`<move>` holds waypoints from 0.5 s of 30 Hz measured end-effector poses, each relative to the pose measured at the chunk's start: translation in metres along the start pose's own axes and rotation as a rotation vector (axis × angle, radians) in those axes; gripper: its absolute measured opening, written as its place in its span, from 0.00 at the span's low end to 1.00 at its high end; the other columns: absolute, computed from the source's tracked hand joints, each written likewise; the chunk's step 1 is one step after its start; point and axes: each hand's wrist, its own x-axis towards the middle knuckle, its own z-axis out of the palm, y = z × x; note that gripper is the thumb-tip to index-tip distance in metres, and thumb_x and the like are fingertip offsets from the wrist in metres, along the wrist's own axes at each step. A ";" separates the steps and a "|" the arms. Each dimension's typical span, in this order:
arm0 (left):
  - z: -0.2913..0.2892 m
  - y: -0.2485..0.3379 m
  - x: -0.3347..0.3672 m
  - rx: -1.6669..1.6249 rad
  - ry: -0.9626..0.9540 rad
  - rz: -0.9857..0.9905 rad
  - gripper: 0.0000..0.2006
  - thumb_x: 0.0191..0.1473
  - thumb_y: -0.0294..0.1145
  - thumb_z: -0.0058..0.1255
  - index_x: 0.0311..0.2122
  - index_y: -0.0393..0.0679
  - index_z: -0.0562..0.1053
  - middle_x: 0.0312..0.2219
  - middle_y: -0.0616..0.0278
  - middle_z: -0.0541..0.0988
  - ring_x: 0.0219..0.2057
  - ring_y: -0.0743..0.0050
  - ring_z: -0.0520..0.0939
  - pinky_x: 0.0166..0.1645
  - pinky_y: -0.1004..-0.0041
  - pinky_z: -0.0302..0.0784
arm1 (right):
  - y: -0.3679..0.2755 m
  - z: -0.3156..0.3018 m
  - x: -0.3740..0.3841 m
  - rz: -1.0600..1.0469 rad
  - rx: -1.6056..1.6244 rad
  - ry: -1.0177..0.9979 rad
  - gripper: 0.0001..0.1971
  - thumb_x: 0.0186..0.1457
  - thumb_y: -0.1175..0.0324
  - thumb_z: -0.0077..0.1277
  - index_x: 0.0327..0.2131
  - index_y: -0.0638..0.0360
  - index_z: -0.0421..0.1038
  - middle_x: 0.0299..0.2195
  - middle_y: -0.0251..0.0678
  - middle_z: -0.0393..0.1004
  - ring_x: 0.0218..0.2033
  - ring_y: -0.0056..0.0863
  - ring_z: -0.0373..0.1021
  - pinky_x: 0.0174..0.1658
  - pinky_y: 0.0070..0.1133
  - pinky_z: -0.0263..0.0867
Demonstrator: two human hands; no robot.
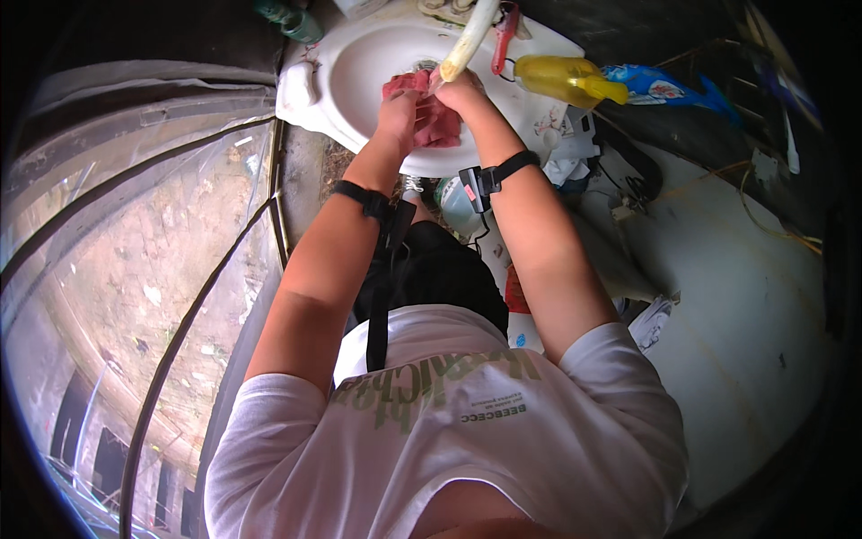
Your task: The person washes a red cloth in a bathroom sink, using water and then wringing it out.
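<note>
Over white basin (359,67), both hands (400,108) (460,90) gripping red cloth (438,121), rim close

A yellow spray bottle (561,79) lies on its side at the far right of the white basin's rim (310,85), its nozzle pointing right. Just beyond that nozzle lies a blue plastic pouch (669,90) with lighter printed patches — crumpled, flat on the dark ledge. At the far left, by the basin's corner, stands a green bottle (289,20), only partly in view. Below the basin, between the forearms, a pale translucent bottle (456,205) shows, carrying a small reddish label (469,192). Nearer, right of the black shorts, a red-and-white package (519,310) is mostly hidden behind the right arm.
</note>
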 end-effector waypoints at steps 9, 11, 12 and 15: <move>0.013 -0.027 0.064 0.223 -0.031 0.191 0.12 0.66 0.24 0.41 0.45 0.43 0.78 0.27 0.60 0.81 0.21 0.70 0.80 0.27 0.72 0.78 | -0.042 -0.048 -0.063 0.123 -0.279 -0.006 0.20 0.60 0.60 0.50 0.52 0.59 0.77 0.49 0.53 0.81 0.54 0.52 0.77 0.59 0.38 0.71; -0.016 -0.030 0.081 0.651 0.050 0.431 0.11 0.66 0.27 0.44 0.42 0.43 0.80 0.25 0.59 0.81 0.21 0.69 0.80 0.25 0.69 0.75 | -0.062 -0.038 -0.074 0.033 -0.281 -0.013 0.21 0.61 0.60 0.50 0.52 0.60 0.77 0.49 0.54 0.81 0.54 0.52 0.77 0.59 0.38 0.71; -0.022 -0.029 0.081 0.796 0.083 0.503 0.11 0.66 0.29 0.45 0.41 0.43 0.81 0.25 0.58 0.81 0.21 0.69 0.80 0.24 0.68 0.75 | -0.066 -0.033 -0.079 0.025 -0.279 -0.020 0.21 0.61 0.60 0.50 0.52 0.60 0.77 0.49 0.54 0.81 0.54 0.52 0.77 0.59 0.38 0.71; -0.007 -0.016 0.050 1.040 0.169 0.320 0.15 0.59 0.30 0.45 0.43 0.34 0.82 0.39 0.43 0.86 0.44 0.50 0.87 0.47 0.62 0.82 | -0.063 -0.026 -0.087 0.091 -0.187 -0.060 0.20 0.61 0.61 0.49 0.53 0.59 0.77 0.50 0.54 0.81 0.54 0.51 0.77 0.60 0.37 0.71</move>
